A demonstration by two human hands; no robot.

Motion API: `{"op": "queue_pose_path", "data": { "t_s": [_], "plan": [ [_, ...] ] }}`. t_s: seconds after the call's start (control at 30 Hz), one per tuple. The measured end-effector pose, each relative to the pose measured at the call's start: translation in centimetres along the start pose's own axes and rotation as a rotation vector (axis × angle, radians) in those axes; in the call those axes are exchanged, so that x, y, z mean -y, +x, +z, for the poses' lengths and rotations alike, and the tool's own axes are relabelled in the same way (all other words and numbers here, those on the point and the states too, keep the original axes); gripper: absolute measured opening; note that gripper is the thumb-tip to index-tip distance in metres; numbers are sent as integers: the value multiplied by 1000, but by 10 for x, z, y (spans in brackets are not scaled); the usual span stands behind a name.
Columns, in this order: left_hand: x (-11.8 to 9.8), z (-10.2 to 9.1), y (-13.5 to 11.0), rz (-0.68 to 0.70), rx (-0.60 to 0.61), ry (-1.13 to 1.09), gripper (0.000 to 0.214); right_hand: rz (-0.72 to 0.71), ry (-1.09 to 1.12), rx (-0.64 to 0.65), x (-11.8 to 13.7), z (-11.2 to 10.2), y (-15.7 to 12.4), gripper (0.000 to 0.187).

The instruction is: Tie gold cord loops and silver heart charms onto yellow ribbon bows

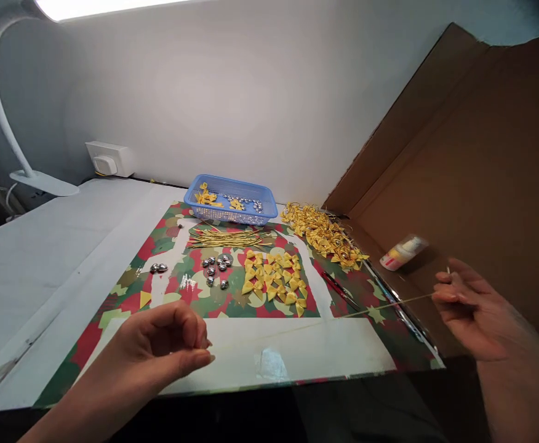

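Observation:
My left hand [172, 344] is in front of the mat at the lower left, with thumb and forefinger pinched together. My right hand [470, 307], a little blurred, is closed at the right edge around a thin gold cord [371, 311]. The cord stretches almost straight between both hands and grows faint near my left fingertips. Beyond it, several yellow ribbon bows [276, 277] lie in rows. Several silver bells [211, 271] sit to their left, and another small group of bells [159, 268] lies farther left. A bundle of gold cords [227, 238] lies behind them.
A blue basket [230, 214] holds bows and silver bells. A heap of yellow bows [322, 234] lies by the cardboard wall [445, 154]. A slim dark tool [338, 289] and a blurred bottle [403, 253] are at right. A lamp [4, 104] stands left.

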State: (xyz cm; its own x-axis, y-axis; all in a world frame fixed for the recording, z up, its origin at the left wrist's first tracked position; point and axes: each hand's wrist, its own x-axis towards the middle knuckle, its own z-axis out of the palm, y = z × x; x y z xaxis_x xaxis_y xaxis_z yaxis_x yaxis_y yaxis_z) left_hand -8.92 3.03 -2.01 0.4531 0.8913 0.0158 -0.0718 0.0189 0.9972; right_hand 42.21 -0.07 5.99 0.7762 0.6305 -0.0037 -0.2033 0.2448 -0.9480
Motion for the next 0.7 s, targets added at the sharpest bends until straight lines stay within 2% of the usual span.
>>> {"op": "queue_pose_path", "data": {
  "t_s": [0.1,0.23,0.33,0.4,0.47,0.53,0.7],
  "plan": [
    [3,1,-2,1,27,28,20,9,-3,-8,-4,-4,4,38],
    [11,10,-5,30,-68,117,18,20,10,-9,-10,-4,7,37],
    [17,15,0,255,-118,383,9,34,32,5,-10,0,0,31],
    [22,14,5,449,-176,582,22,30,45,20,-6,4,-8,33],
    [26,10,10,557,-256,718,27,15,53,34,2,8,-17,38],
    [27,6,11,573,-309,778,25,-8,61,41,9,9,-23,38],
    [22,3,4,456,-262,771,16,-23,64,31,16,2,-26,33]
  ]
}}
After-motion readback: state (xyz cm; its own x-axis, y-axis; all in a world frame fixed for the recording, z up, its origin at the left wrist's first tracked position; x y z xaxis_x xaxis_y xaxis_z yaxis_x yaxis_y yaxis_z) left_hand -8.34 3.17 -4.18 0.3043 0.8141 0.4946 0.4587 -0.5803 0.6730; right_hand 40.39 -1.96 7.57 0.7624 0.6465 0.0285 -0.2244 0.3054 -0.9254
